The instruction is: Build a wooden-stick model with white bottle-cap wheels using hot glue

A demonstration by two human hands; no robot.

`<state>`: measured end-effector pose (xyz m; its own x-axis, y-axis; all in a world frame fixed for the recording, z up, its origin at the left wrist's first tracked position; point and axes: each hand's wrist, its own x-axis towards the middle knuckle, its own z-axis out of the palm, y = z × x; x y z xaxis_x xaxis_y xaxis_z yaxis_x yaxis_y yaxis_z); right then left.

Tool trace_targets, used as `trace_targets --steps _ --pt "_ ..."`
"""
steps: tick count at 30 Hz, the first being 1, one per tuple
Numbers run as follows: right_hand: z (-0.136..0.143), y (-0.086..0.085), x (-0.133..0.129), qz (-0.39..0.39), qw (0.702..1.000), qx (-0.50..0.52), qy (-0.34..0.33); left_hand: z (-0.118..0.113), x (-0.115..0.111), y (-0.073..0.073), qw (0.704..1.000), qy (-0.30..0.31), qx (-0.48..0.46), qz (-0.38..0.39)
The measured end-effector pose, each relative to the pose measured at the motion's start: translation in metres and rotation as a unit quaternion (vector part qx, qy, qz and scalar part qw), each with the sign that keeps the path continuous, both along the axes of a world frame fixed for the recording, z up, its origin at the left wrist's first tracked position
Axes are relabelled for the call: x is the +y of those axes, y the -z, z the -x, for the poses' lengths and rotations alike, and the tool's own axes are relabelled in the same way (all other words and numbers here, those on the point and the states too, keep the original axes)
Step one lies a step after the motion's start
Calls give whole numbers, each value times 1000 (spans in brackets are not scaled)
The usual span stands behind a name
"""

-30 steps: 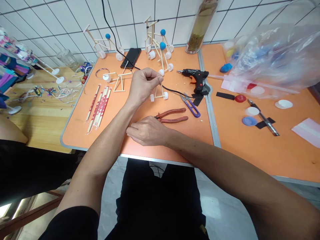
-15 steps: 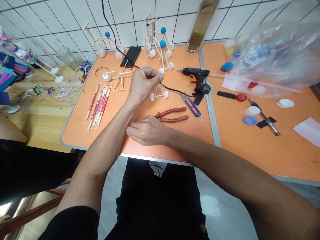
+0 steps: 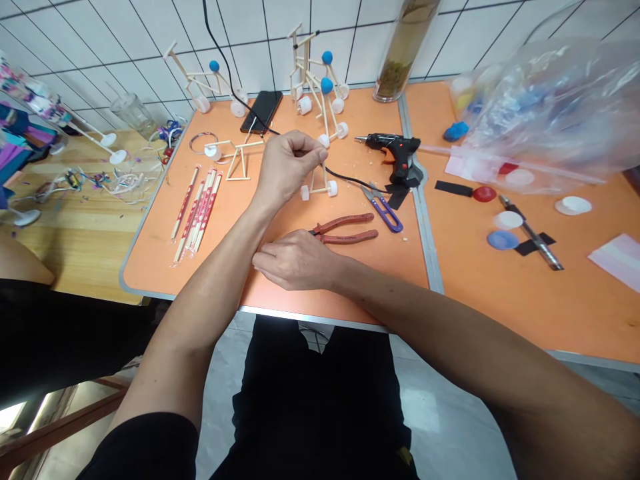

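Observation:
My left hand (image 3: 293, 163) is closed in a pinch at the top of a small wooden-stick frame with white wheels (image 3: 320, 191). The frame stands on the orange table, and its upper part is hidden behind my fingers. My right hand (image 3: 297, 261) rests on the table beside my left forearm, its fingers curled in, with nothing showing in them. Just beyond it lie pliers with red-brown handles (image 3: 347, 239), their jaws partly covered by that hand. Purple-handled scissors (image 3: 385, 212) lie farther right. Another stick frame (image 3: 240, 160) stands left of my left hand.
A black glue gun (image 3: 395, 153) with a cable lies behind the scissors. Wrapped sticks (image 3: 200, 210) lie at left. At the back are a phone (image 3: 261, 112), wheeled stick models (image 3: 327, 100) and a tall glass (image 3: 405, 53). A plastic bag (image 3: 545, 120) fills the right.
Both hands hold almost the same pose and place. The view has shifted very slightly; nothing on the table has visibly been moved.

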<state>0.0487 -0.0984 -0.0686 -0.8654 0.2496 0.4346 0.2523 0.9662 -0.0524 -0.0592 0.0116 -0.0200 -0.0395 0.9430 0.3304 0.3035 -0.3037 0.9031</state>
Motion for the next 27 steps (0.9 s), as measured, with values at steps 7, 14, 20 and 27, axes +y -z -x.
trace_targets --steps 7,14,20,27 --pt "-1 -1 -1 -13 1000 24 -5 -1 -3 -3 1000 2 -9 10" --pt "-42 -48 28 -11 990 104 94 -2 -5 -3 1000 4 -7 10" --pt "-90 -65 82 148 920 177 316 -4 -7 -7 1000 3 9 -1" --pt "-93 -50 91 140 937 -14 319 -6 -11 -10 999 1 44 -4"
